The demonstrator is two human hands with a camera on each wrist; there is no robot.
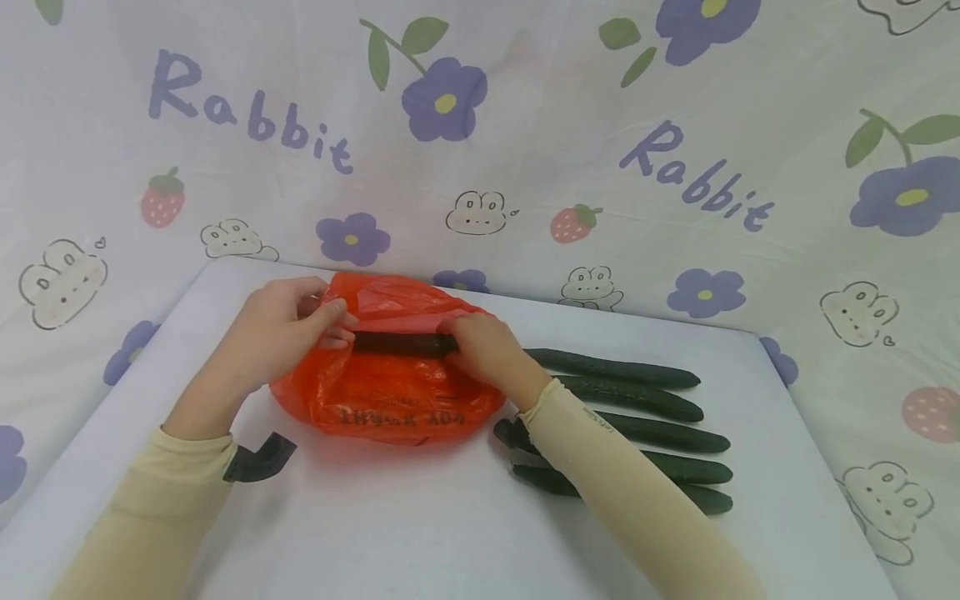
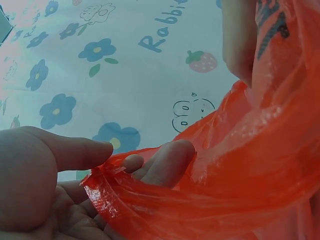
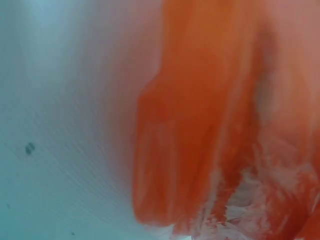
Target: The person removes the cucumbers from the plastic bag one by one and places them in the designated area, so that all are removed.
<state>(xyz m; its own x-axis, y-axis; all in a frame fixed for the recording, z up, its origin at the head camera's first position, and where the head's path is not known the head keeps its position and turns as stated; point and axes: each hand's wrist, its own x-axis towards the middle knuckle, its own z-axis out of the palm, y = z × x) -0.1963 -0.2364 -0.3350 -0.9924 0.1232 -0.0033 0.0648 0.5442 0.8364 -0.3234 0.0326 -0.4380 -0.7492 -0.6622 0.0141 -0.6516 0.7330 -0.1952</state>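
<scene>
An orange plastic bag (image 1: pixel 390 392) lies on the white table (image 1: pixel 390 533), its mouth facing the far side. My left hand (image 1: pixel 337 325) pinches the bag's rim between thumb and fingers (image 2: pixel 165 162), holding the orange film (image 2: pixel 240 170) up. My right hand (image 1: pixel 459 340) curls round the end of a dark green cucumber (image 1: pixel 401 343) that lies across the bag's mouth. The right wrist view shows only blurred orange bag (image 3: pixel 210 130) close up; the hand itself is hidden there.
Several long cucumbers (image 1: pixel 637 400) lie side by side on the table to the right, partly under my right forearm. A black strap (image 1: pixel 258 458) sticks out at my left wrist. A printed cloth (image 1: pixel 525 150) rises behind the table.
</scene>
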